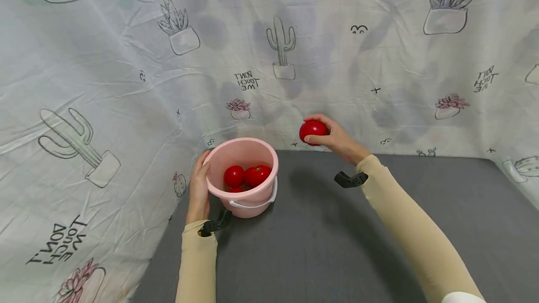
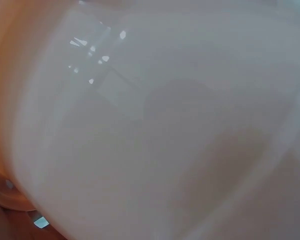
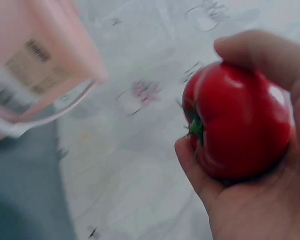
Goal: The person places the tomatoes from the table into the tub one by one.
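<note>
My right hand (image 1: 337, 140) grips a red tomato (image 1: 313, 132), raised above the table and to the right of the bucket. In the right wrist view the fingers and thumb curl round this tomato (image 3: 242, 120), its green stem end facing left. My left hand (image 1: 199, 190) holds the pink bucket (image 1: 252, 198) by its left side, fingers at the rim. Several red tomatoes (image 1: 258, 176) lie inside the bucket. The bucket's pale wall (image 2: 155, 120) fills the left wrist view, where most of the hand is hidden.
The bucket's white handle (image 1: 252, 206) hangs down at its front. Dark grey covers the table (image 1: 303, 256). A white cloth (image 1: 337, 60) printed with potted plants hangs behind the table and along its left side. A label (image 3: 35, 65) shows on the bucket.
</note>
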A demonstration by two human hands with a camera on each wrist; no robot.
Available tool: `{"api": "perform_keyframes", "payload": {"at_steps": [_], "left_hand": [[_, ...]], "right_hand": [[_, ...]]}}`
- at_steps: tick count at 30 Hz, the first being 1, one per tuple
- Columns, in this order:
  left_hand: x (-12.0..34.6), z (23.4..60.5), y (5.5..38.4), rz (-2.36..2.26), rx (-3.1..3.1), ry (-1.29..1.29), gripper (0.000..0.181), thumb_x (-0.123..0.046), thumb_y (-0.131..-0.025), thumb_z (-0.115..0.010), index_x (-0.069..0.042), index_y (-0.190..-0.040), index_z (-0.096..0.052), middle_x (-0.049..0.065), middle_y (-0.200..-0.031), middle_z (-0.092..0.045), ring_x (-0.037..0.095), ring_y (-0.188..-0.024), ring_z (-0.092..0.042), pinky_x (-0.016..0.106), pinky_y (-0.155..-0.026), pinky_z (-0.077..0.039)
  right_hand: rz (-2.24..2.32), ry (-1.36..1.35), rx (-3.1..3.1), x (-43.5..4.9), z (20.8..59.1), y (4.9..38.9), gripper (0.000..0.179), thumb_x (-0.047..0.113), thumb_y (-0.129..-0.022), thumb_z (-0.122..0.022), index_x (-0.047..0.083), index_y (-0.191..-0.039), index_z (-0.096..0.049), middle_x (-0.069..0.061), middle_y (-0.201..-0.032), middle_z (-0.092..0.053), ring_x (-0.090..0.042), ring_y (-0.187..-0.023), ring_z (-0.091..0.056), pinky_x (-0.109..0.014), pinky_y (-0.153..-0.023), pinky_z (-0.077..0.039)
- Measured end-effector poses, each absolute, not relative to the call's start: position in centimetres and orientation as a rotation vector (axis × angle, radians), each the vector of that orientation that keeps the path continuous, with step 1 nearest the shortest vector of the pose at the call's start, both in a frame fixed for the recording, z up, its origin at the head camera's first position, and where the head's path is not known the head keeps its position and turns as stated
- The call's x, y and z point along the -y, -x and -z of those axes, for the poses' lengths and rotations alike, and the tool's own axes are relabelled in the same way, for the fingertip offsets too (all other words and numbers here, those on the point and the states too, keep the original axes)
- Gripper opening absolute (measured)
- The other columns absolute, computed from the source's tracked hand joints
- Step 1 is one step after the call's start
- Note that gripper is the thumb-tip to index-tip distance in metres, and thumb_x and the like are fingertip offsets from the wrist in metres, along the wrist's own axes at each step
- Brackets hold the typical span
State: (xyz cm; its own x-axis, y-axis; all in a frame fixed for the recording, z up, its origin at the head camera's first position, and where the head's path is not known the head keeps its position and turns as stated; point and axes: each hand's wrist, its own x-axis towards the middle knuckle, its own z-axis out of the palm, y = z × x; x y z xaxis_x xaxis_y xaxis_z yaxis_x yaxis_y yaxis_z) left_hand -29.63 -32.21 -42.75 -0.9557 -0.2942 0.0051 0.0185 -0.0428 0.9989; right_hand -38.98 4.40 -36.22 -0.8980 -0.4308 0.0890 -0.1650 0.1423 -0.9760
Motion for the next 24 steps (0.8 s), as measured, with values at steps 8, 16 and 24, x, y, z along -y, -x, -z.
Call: {"api": "perform_keyframes", "payload": {"at_steps": [8,16,24], "left_hand": [[32.0,42.7,29.5,2.109,2.018,-0.280,0.048,-0.032,-0.108,-0.035,-0.028,-0.155,-0.038,-0.002,-0.159,-0.040,0.020,-0.143,-0.037,0.045,-0.124,-0.030],[32.1,42.7,29.7,2.108,2.006,-0.260,0.048,-0.031,-0.108,-0.036,-0.028,-0.155,-0.039,-0.003,-0.158,-0.041,0.019,-0.143,-0.037,0.044,-0.124,-0.030],[32.3,42.8,29.7,2.103,2.004,-0.256,0.048,-0.032,-0.107,-0.036,-0.027,-0.155,-0.039,-0.002,-0.158,-0.041,0.020,-0.143,-0.037,0.044,-0.124,-0.030]], "right_hand": [[1.814,0.587,-2.289,-3.0,32.8,40.0,0.063,0.025,-0.092,-0.072,0.022,-0.148,-0.044,-0.007,-0.149,-0.043,-0.031,-0.132,-0.044,-0.038,-0.094,-0.054],[1.769,0.581,-2.360,-2.7,30.7,40.7,0.065,0.030,-0.090,-0.074,0.028,-0.147,-0.044,-0.003,-0.148,-0.045,-0.029,-0.132,-0.043,-0.039,-0.091,-0.054],[1.780,0.666,-2.356,-1.2,29.1,41.2,0.065,0.030,-0.090,-0.075,0.024,-0.147,-0.046,-0.002,-0.148,-0.046,-0.027,-0.133,-0.044,-0.044,-0.100,-0.053]]}}
